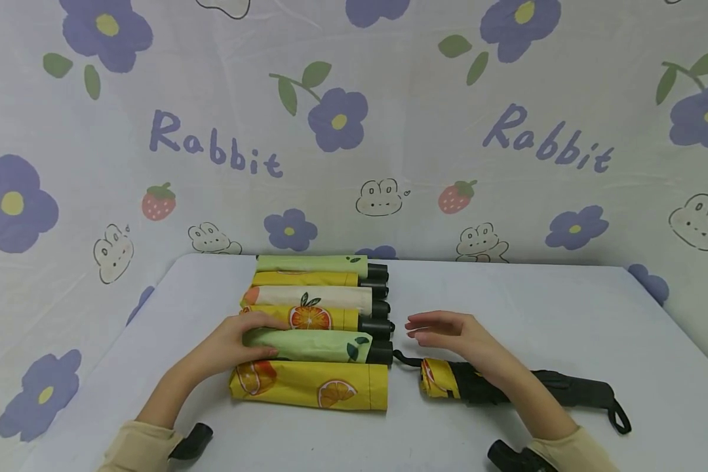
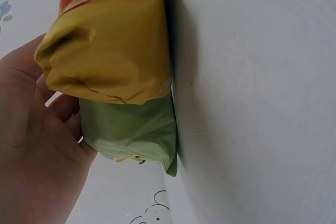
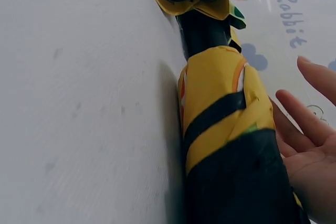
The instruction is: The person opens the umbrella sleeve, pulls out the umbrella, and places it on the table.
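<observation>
My left hand (image 1: 236, 342) holds a light green folded umbrella (image 1: 324, 345) in its sleeve, thumb on the near side and fingers across the far side. Just in front lies a yellow umbrella sleeve (image 1: 289, 385) with orange-slice prints; the right wrist view shows its right end as a dark opening. My right hand (image 1: 457, 335) hovers with loosely extended fingers and nothing in them. Below it, partly covered by the forearm, lies a black and yellow folded umbrella (image 1: 439, 379) with its wrist loop (image 1: 621, 418) toward the right.
Behind the green umbrella, more sleeved umbrellas lie in a row: yellow with an orange print (image 1: 342, 319), cream (image 1: 342, 298), yellow (image 1: 307, 280) and green (image 1: 307, 263). Their black ends point right. A white table (image 1: 507, 295) bears everything, with a printed cloth (image 1: 419, 144) behind.
</observation>
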`<state>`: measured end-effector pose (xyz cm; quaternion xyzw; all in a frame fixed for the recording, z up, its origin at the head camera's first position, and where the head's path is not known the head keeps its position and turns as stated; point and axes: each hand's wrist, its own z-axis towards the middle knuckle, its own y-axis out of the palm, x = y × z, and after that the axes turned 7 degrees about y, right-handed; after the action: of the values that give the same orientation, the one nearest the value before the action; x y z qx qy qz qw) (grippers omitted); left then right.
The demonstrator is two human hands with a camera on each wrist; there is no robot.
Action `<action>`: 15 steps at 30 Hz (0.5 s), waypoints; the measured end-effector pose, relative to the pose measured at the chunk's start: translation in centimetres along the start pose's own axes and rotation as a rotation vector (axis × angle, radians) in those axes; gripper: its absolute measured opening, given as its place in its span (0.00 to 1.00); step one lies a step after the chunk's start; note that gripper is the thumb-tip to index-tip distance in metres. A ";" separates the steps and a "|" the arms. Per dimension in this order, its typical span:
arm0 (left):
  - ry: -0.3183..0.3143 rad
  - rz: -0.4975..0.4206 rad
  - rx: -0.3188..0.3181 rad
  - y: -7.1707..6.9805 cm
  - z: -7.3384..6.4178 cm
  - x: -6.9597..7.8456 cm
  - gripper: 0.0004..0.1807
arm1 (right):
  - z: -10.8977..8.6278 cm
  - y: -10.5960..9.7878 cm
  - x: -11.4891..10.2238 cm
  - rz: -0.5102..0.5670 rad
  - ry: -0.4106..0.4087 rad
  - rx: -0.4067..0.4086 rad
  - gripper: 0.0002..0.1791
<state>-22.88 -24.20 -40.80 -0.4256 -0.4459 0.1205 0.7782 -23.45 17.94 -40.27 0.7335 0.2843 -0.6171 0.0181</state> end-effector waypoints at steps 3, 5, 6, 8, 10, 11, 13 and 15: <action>0.000 -0.003 -0.006 0.0 0.1 -0.1 0.21 | 0.2 0.3 -0.1 0.005 -0.002 -0.022 0.30; -0.004 -0.005 -0.011 0.1 0.1 -0.2 0.20 | 0.4 0.5 -0.2 0.001 -0.005 -0.031 0.29; -0.005 -0.006 -0.013 0.1 0.2 -0.2 0.20 | 0.5 0.6 -0.2 0.000 -0.004 -0.034 0.29; -0.006 -0.008 -0.015 0.1 0.2 -0.3 0.20 | 0.7 0.9 -0.3 -0.009 -0.008 -0.038 0.28; -0.007 -0.008 -0.017 0.1 0.2 -0.3 0.20 | 1.0 1.1 -0.3 -0.014 -0.017 -0.050 0.26; -0.005 -0.009 -0.016 0.0 0.2 -0.3 0.20 | 1.1 1.2 -0.2 -0.017 -0.020 -0.057 0.26; -0.003 -0.008 -0.015 0.0 0.1 -0.2 0.20 | 1.4 1.5 -0.2 -0.022 -0.025 -0.069 0.26; 0.001 -0.008 -0.012 0.1 0.1 -0.3 0.19 | 1.5 1.7 -0.3 -0.018 -0.029 -0.081 0.25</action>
<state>-23.11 -24.22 -40.97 -0.4286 -0.4480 0.1145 0.7762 -24.10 15.81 -40.95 0.7206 0.3151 -0.6158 0.0464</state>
